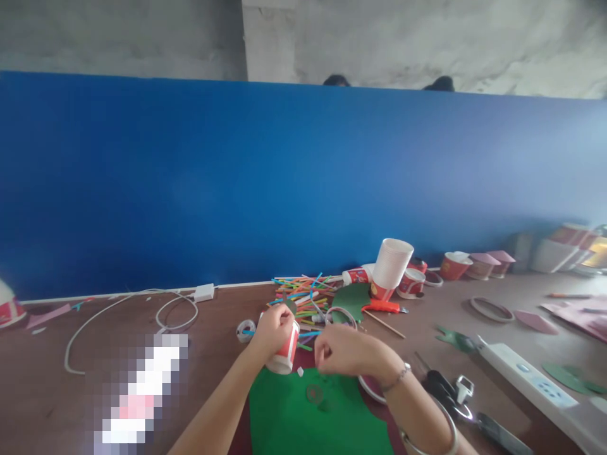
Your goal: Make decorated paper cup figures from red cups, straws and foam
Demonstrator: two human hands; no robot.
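Observation:
My left hand (277,328) is wrapped round a red and white paper cup (287,355), which is tipped on its side with its rim toward me. My right hand (346,352) is closed a little to the right of the cup; what its fingers hold, if anything, is hidden. Between the cup and that hand shows a short blue straw-like piece (309,333); I cannot tell whether it touches either one. Under both hands lies a green sheet (322,423). A roll of clear tape (246,330) sits left of the cup.
Behind the hands is a pile of coloured straws (303,291). To the right stand a cup stack (392,265), an orange utility knife (384,306), scissors (441,385) and a white power strip (526,376). A white cable (76,335) loops at left. A blue partition (284,183) closes the back.

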